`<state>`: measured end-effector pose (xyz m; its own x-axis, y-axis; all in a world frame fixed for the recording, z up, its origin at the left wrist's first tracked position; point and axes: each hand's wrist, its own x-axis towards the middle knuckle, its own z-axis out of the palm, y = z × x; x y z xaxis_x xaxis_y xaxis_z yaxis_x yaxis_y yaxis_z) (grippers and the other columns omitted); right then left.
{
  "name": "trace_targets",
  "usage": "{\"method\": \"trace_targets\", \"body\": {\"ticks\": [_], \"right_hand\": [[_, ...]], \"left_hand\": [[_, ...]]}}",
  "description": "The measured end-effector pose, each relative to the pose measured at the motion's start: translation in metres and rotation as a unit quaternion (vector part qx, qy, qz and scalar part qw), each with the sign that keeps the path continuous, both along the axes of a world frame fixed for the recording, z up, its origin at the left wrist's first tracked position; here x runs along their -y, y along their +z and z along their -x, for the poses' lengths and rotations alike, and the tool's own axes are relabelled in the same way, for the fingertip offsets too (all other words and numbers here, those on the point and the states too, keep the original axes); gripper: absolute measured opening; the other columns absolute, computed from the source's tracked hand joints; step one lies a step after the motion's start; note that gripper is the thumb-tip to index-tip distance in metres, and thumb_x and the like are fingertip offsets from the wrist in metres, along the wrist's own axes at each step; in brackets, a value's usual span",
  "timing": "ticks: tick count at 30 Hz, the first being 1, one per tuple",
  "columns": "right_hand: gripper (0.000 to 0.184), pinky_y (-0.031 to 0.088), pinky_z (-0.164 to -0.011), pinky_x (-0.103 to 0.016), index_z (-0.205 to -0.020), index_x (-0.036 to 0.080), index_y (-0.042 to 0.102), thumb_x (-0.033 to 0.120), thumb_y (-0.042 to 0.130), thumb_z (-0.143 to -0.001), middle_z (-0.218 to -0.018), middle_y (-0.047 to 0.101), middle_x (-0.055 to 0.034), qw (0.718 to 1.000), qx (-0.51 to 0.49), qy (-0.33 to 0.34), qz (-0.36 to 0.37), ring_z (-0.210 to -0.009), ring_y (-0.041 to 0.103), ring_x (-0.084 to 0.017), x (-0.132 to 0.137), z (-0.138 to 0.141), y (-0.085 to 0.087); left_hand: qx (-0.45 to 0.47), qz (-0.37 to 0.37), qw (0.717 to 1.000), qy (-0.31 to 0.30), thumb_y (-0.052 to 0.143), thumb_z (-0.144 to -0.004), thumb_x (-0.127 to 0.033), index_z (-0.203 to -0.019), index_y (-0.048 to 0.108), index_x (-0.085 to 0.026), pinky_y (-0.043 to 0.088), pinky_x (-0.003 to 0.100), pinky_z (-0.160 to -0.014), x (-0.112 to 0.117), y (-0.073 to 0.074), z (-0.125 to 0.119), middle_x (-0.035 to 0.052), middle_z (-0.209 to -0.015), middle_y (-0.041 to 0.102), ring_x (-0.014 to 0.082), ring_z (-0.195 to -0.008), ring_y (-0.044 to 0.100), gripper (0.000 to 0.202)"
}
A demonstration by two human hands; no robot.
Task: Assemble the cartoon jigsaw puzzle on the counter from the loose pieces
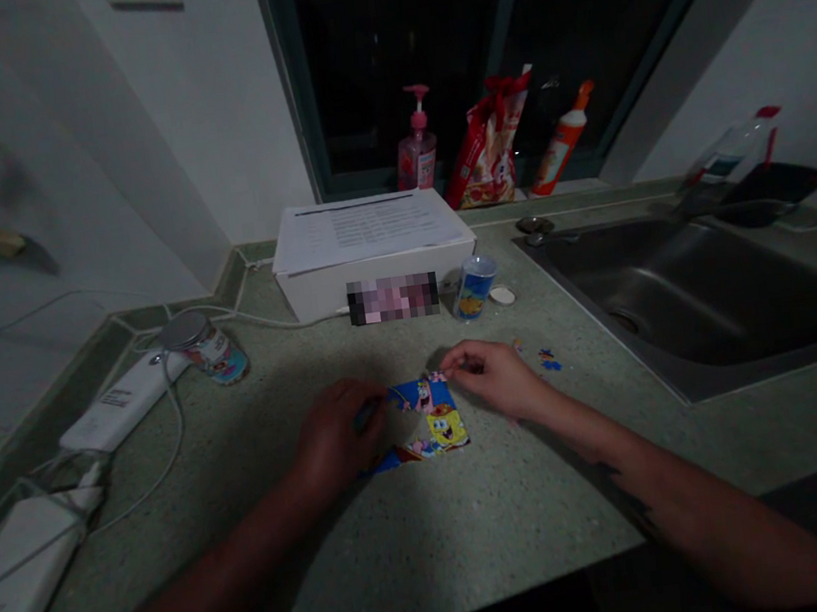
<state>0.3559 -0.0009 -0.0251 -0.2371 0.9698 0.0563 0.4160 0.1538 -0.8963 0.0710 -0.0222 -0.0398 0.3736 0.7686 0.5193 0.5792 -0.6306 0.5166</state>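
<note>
Right hand (pixel 490 381) – thumb and forefinger pressed together in a pinch at the 12 o'clock edge of a cartoon picture puzzle (pixel 428 422), anything between the fingertips too small to make out. Left hand (pixel 336 438) curled low over the puzzle's 9 o'clock side, fingers bent downward, a bluish sliver at the fingertips; closed on it or merely resting there, impossible to tell. The puzzle flat on a speckled green countertop (pixel 411 556) between both hands, its outline ragged and gapped – probably the reason for the hands staying so close on either side. Loose blue pieces (pixel 549 359) at about 2 o'clock from the puzzle, just past the right hand and likely left there within easy reach, with a small orange piece (pixel 516 344) just beside them. Farther out at 12 o'clock, a white box (pixel 317 293) under a stack of printed paper (pixel 366 229), and next to it a blue cup (pixel 473 287) and a round white lid (pixel 501 295). At 10 o'clock, a tin can (pixel 208 349) lying tilted; at 3 o'clock, a steel sink (pixel 680 310). Along the window at 1 o'clock, a pink pump bottle (pixel 416 149) and a red snack bag (pixel 489 145).
</note>
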Motion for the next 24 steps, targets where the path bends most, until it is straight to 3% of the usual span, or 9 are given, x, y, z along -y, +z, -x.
{"method": "trace_targets", "body": {"ticks": [8,24], "right_hand": [[0.004,0.045,-0.064,-0.028,-0.09,0.021,0.077,0.02,0.078,-0.086,-0.078,0.072,0.0009,0.998,-0.037,0.039,0.043,-0.066,0.058,-0.013,0.022,0.036,0.004],[0.006,0.039,-0.059,-0.027,-0.085,0.021,0.072,0.016,0.076,-0.086,-0.067,0.06,0.0051,0.993,-0.054,0.05,0.088,-0.061,0.05,-0.012,0.022,0.038,0.003]], "left_hand": [[-0.004,-0.05,0.993,-0.109,0.066,-0.098,-0.01,-0.1,0.069,-0.022,0.059,0.035,-0.078,0.008,0.011,-0.012,0.0056,-0.097,0.078,0.0217,-0.087,0.074,0.012],[0.029,-0.034,0.993,-0.111,0.065,-0.099,-0.009,-0.099,0.066,-0.022,0.058,0.029,-0.075,0.01,0.014,-0.013,0.0024,-0.092,0.076,0.0177,-0.083,0.073,0.013]]}}
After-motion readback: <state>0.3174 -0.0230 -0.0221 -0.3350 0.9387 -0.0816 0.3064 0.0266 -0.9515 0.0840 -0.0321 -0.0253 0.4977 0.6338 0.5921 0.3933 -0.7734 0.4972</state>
